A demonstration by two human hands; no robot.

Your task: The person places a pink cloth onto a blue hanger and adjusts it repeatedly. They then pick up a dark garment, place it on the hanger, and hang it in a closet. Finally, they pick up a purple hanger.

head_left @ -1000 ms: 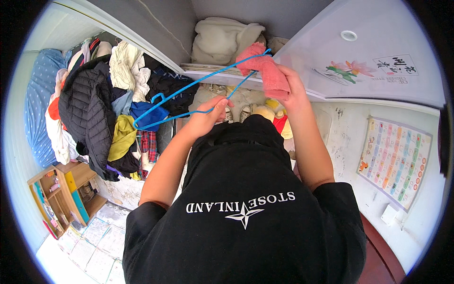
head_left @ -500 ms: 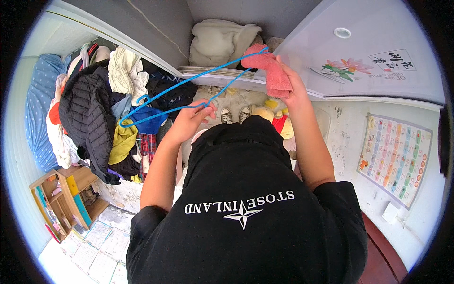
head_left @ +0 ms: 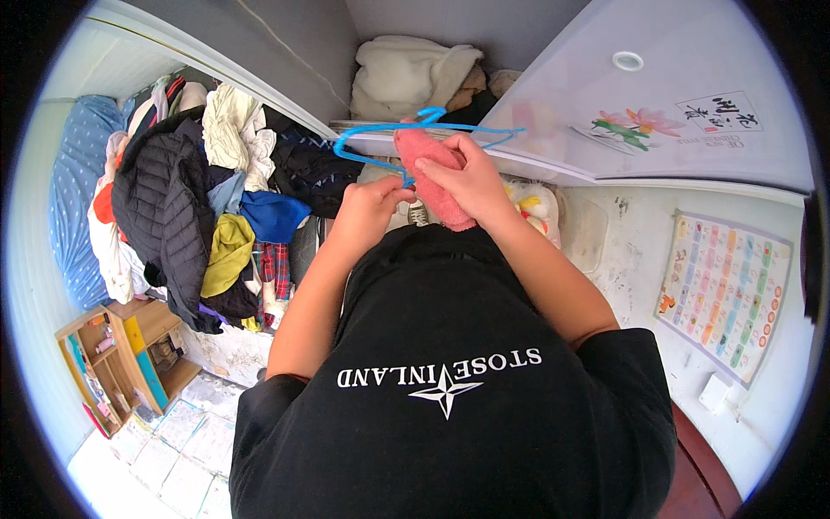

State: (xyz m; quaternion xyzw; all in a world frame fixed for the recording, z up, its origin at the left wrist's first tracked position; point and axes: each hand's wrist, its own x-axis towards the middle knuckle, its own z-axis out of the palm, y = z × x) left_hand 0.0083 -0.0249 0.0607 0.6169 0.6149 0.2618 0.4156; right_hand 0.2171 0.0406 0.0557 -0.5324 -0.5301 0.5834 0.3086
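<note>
Between thumb and fingers, my left hand grips the lower bar of a blue clothes hanger, near its middle. The hanger's hook points away from me, toward the open cabinet. A folded pink cloth, towel-like, lies over the middle of the hanger. My right hand is closed on this cloth, thumb on top. The cloth's lower end hangs down toward my black T-shirt. It hides part of the hanger's bar, and the fingers under the cloth are partly out of sight.
A heap of clothes with a black puffer jacket lies at the left. Ahead, a cream blanket sits inside the cabinet, whose white door stands open at the right. A small wooden shelf stands lower left. One sneaker shows below my hands.
The hanger has turned so its hook, formerly at the left, faces away from me. My right hand has brought the cloth leftward and nearer, from the hanger's far end to its middle.
</note>
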